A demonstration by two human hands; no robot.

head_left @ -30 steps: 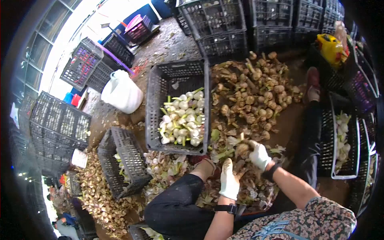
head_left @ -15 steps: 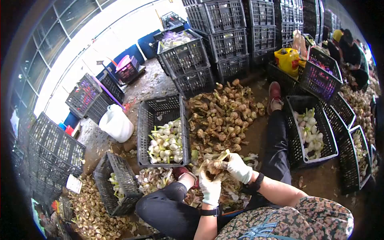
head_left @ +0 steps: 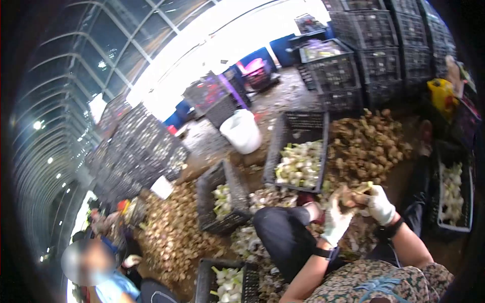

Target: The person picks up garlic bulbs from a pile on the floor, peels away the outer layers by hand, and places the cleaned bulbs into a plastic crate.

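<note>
The view is swinging left since half a second ago, so the hands and the crates are now sitting toward the right edge, and rows of stacked crates (head_left: 136, 151) are filling the left. Both hands are still working together over the lap, as before.

The left hand (head_left: 336, 224), gloved in white, is curling its fingers around the lower side of a brown bulb (head_left: 349, 195). The right hand (head_left: 380, 206), also gloved, is pinching the same bulb from the right. The bulb is hanging between the two gloves, above the black-trousered knee (head_left: 283, 230) and in front of the brown pile (head_left: 371, 144).

Just beyond the hands, a long crate (head_left: 298, 121) is holding white peeled bulbs (head_left: 299, 164). A white jug (head_left: 242, 131) is standing just left of it. A smaller crate (head_left: 209, 189) is leaning nearer the knee, with a heap of husks (head_left: 169, 232) on its left. Another crate (head_left: 467, 202) with white bulbs is lying at the right edge. A person in blue (head_left: 108, 288) is sitting at the lower left, well apart.
</note>
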